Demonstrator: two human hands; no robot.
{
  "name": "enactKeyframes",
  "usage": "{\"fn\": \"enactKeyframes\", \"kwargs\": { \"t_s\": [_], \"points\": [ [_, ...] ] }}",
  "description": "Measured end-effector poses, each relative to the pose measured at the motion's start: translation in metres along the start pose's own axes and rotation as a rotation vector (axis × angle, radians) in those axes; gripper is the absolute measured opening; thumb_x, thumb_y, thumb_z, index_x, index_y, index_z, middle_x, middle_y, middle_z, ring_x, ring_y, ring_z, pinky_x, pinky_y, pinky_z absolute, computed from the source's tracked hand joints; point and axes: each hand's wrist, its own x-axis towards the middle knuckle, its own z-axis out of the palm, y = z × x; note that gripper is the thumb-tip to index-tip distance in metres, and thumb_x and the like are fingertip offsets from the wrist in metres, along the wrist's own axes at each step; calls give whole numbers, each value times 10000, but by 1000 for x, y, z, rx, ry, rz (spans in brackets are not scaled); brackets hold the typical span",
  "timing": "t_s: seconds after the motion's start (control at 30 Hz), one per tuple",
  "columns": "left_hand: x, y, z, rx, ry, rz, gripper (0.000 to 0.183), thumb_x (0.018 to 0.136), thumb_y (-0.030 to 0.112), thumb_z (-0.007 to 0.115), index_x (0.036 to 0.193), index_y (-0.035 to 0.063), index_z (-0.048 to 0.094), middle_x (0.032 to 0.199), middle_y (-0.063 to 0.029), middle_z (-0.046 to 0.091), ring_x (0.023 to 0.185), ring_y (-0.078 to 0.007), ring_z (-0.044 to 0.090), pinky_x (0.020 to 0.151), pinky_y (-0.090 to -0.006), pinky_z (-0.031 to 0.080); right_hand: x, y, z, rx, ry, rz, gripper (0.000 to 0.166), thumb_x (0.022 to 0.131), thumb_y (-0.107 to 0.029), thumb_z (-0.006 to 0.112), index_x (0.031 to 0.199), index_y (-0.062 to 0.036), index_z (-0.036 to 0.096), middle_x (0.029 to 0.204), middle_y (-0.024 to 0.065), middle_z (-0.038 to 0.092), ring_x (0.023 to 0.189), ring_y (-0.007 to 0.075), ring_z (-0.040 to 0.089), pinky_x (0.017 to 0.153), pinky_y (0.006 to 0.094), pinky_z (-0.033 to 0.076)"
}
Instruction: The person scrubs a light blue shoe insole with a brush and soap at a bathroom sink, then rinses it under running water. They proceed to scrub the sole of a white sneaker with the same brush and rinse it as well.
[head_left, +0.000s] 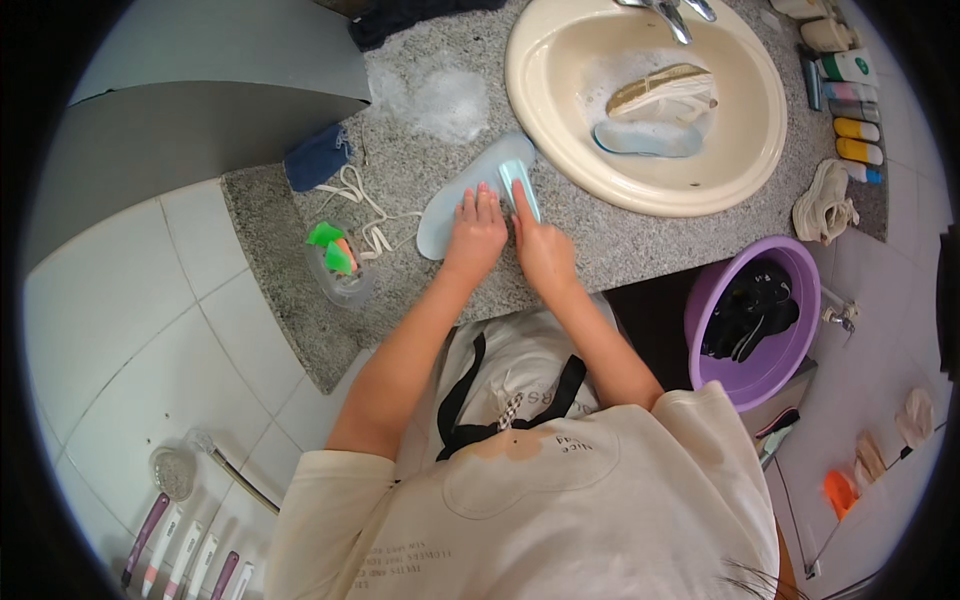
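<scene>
A pale blue shoe insole (448, 201) lies flat on the speckled granite counter, left of the sink. My left hand (478, 236) presses down on its middle with the fingers held together. In my right hand (546, 255) is a light blue scrubbing brush (513, 180), index finger stretched along its back. The brush rests on the insole's right side; its bristles are hidden underneath. Inside the cream sink basin (555, 161), a white and tan shoe (664, 94) sits in suds beside a second blue insole (649, 140).
White shoelaces (356, 187), a clear container (352, 289) with green pieces and a blue cloth (317, 157) lie on the left. Foam (446, 101) covers the counter behind. On the right are a beige shoe (823, 201), bottles (847, 67) and a purple basin (806, 330) holding black shoes (750, 311).
</scene>
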Motion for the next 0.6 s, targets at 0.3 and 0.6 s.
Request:
{"fn": "enactKeyframes", "kwargs": {
  "t_s": [0.3, 0.6],
  "points": [
    [6, -4, -1, 7, 28, 21, 373, 773, 72, 575, 1101, -103, 600, 1158, -265, 586, 1030, -390, 600, 798, -451, 539, -1, 9, -2, -16, 38, -37, 517, 919, -208, 504, 1408, -114, 364, 565, 208, 590, 501, 369, 609, 461, 478, 480],
    [6, -3, 8, 69, 54, 44, 364, 766, 76, 579, 1081, -105, 612, 1142, -273, 590, 1003, -401, 606, 774, -458, 543, 3, 12, 0, -9, 43, -34, 495, 937, -233, 491, 1409, -147, 370, 570, 218, 587, 498, 379, 601, 461, 493, 478]
  ]
}}
